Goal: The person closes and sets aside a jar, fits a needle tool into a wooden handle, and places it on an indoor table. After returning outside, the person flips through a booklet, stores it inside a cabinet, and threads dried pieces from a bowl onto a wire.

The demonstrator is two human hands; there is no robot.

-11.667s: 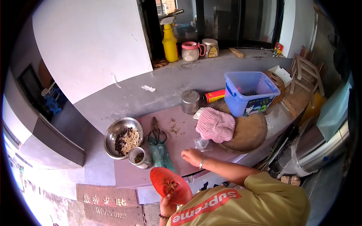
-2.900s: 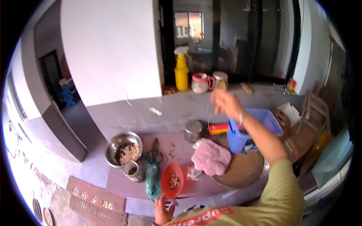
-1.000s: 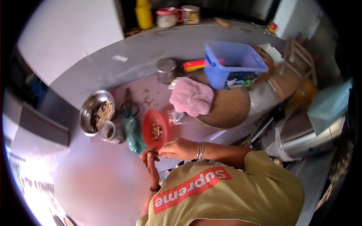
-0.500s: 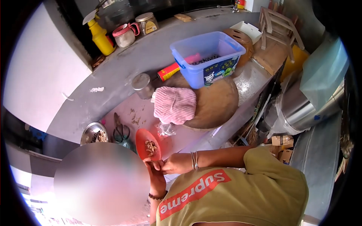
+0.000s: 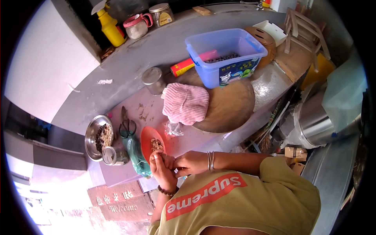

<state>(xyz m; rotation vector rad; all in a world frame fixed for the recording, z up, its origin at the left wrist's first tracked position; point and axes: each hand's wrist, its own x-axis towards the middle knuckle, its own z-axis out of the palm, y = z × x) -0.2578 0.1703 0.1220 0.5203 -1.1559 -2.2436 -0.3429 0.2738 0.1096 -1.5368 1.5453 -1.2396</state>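
Note:
Both my hands meet at the near end of a red bowl, which holds small pale pieces. My left hand, with a beaded bracelet, has its fingers pinched on something too small to make out. Against it is my right hand, silver bangles at the wrist, its fingers also closed; what they hold is hidden. Left of the bowl are a green plastic bag and black scissors. A steel bowl with dark and pale pieces and a tin stand farther left.
A pink cloth lies partly on a round wooden board. Behind it stand a blue tub with dark pieces inside, a red-yellow tube and a metal can. Jars and a yellow spray bottle line the ledge.
The right hand, earlier raised near the blue tub, has come down to the left hand. Since half a second ago both hands stay together, slightly higher over the bowl's near edge. The view has shifted.

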